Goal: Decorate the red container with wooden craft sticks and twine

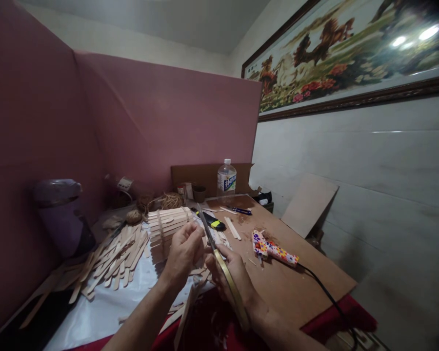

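My right hand (232, 270) is closed round a pair of scissors (223, 268) with a gold-coloured handle, its blades pointing away from me. Close beside the blades, my left hand (185, 248) is held with its fingers pressed together; whatever may be in them is hidden or too small to name. Just behind that hand lies a barrel-like piece made of wooden craft sticks (168, 226), with cord bands round it. Loose craft sticks (122, 258) are heaped to the left on a white sheet.
A flower-patterned glue gun (272, 248) with a black cable lies on the brown board (296, 287) at right. A yellow-black tool (215, 222), a blue cutter (241, 210) and a plastic bottle (227, 181) are farther back. A purple flask (64, 217) stands left.
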Demonstrator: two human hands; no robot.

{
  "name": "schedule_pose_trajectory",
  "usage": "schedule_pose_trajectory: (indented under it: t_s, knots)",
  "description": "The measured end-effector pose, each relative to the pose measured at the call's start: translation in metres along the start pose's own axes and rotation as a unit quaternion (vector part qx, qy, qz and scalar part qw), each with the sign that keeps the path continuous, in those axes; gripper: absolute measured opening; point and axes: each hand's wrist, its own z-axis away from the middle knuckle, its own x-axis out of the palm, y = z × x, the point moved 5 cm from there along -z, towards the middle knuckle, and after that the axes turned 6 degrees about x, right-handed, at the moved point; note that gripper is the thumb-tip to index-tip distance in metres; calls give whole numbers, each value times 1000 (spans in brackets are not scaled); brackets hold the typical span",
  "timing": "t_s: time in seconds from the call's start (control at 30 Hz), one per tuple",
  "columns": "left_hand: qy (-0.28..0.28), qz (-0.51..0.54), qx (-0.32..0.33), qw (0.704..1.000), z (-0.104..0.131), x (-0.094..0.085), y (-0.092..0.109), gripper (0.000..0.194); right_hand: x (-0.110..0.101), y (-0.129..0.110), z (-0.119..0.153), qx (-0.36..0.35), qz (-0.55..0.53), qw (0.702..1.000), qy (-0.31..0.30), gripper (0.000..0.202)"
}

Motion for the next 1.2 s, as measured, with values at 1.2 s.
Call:
schedule_pose_trajectory:
  t_s: [1.2]
  knots:
    - [-170, -597, 197, 759, 27, 27, -29, 21, -198, -55, -198, 198, 660, 691, 218, 34]
